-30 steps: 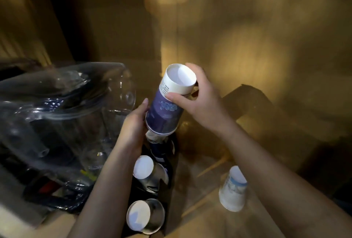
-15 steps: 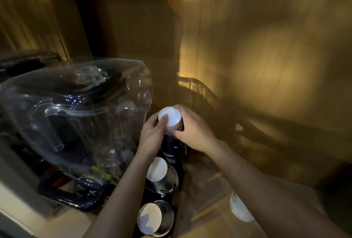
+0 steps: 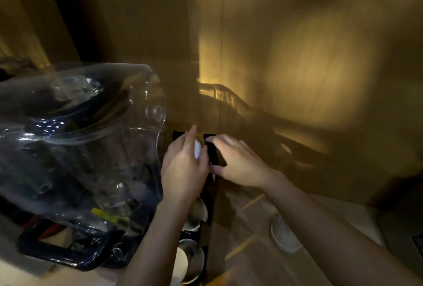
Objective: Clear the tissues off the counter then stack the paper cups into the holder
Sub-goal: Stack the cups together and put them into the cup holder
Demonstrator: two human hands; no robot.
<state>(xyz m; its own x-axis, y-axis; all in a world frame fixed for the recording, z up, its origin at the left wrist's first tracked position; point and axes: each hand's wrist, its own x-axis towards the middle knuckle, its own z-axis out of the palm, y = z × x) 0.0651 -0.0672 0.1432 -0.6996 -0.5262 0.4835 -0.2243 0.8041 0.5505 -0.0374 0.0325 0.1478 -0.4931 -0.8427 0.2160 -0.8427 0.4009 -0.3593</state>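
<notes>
The black cup holder (image 3: 211, 151) stands against the wooden wall, and only the white base of a paper cup (image 3: 197, 149) shows at its top slot. My left hand (image 3: 183, 166) wraps over that cup from the left. My right hand (image 3: 239, 163) pinches the holder's right wall between fingers and thumb. Lower slots hold more cups, one (image 3: 199, 214) just under my left wrist and another (image 3: 191, 260) near the bottom edge. A single paper cup (image 3: 283, 236) stands upside down on the counter, under my right forearm. No tissues are visible.
A large clear plastic pitcher (image 3: 80, 139) with a dark base crowds the left side, touching the holder's left flank. The wooden wall (image 3: 297, 68) rises right behind the holder. Light counter surface (image 3: 242, 269) runs along the bottom right.
The purple cup, held tilted above the holder a second ago, has gone down into the top slot. My right hand has shifted from the cup to the holder's wall. The view moved closer.
</notes>
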